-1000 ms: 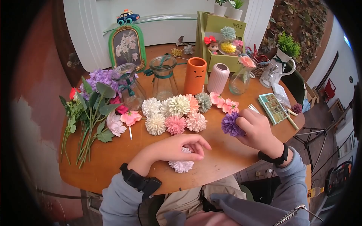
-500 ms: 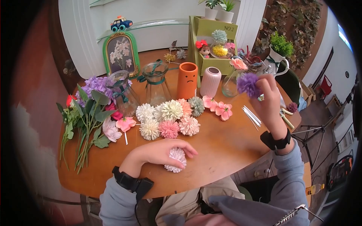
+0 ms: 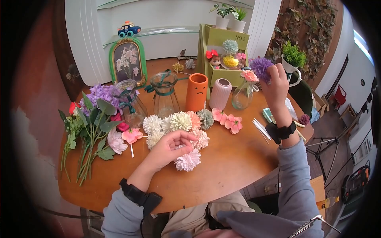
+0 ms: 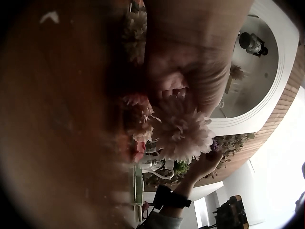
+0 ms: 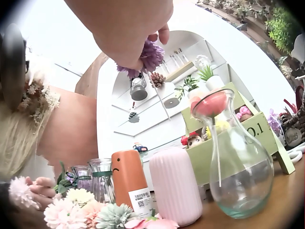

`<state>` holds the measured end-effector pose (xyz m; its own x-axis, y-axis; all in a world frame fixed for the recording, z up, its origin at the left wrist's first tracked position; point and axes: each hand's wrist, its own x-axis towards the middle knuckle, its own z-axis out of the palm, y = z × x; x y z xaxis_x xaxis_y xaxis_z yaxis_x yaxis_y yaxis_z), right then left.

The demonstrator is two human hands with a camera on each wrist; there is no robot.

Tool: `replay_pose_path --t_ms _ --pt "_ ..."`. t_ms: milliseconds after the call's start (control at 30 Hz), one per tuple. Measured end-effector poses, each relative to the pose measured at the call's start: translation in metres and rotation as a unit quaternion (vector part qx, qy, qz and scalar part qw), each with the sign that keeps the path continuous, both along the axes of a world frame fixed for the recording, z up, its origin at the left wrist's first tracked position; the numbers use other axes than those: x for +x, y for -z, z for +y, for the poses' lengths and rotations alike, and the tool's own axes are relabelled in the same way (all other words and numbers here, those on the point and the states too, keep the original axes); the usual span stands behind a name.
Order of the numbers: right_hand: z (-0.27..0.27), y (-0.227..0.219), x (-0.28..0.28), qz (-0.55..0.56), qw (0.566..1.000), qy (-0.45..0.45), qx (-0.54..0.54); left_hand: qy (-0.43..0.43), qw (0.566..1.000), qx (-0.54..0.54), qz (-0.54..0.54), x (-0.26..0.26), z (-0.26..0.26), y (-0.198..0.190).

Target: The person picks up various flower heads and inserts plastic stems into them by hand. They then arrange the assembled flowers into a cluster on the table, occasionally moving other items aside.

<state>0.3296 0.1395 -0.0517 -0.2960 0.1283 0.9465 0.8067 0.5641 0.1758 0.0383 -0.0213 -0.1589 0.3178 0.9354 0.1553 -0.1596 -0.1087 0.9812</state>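
Note:
My right hand (image 3: 276, 85) pinches a purple pompom flower (image 3: 261, 67), raised at the far right of the table. In the head view the flower overlaps the top of a peach flower (image 3: 249, 75) standing in a small clear glass vase (image 3: 241, 99). In the right wrist view the purple flower (image 5: 147, 58) hangs from the fingertips, higher than that vase (image 5: 243, 183). My left hand (image 3: 168, 148) holds a pale pink pompom flower (image 3: 187, 160) near the table's front. Its fingers curl behind the bloom (image 4: 183, 129) in the left wrist view.
Several pompom flowers (image 3: 180, 121) lie mid-table, beside pink blossoms (image 3: 234, 124). Behind stand an orange vase (image 3: 197, 97), a pink ribbed vase (image 3: 220, 95) and two ribboned glass vases (image 3: 164, 99). Leafy stems (image 3: 89, 146) lie left; white sticks (image 3: 262, 131) and a green case (image 3: 268, 115) lie right.
My right hand has carried the purple flower up and away toward the glass vase with the peach flower. My left hand has moved forward and the pale pink flower with it.

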Motion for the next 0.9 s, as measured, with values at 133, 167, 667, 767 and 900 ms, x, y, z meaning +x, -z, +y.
replay_pose_path --t_ms 133,167,667,767,900 --pt "0.012 -0.006 0.012 0.038 0.999 0.005 0.011 -0.016 1.000 0.003 -0.025 -0.002 0.001 0.003" --pt "0.013 -0.007 0.016 0.032 0.999 -0.002 -0.008 -0.013 1.000 0.001 -0.028 -0.002 0.002 0.003" --pt "0.015 -0.013 0.047 0.029 0.997 0.051 -0.046 -0.003 1.000 -0.014 -0.018 -0.001 0.000 0.002" --pt "0.011 -0.004 0.039 0.019 0.998 0.010 -0.061 0.000 1.000 -0.016 -0.018 -0.001 0.000 0.002" --pt "0.007 0.007 0.013 -0.015 0.998 0.006 -0.065 0.010 0.999 -0.026 -0.023 -0.001 0.000 0.003"
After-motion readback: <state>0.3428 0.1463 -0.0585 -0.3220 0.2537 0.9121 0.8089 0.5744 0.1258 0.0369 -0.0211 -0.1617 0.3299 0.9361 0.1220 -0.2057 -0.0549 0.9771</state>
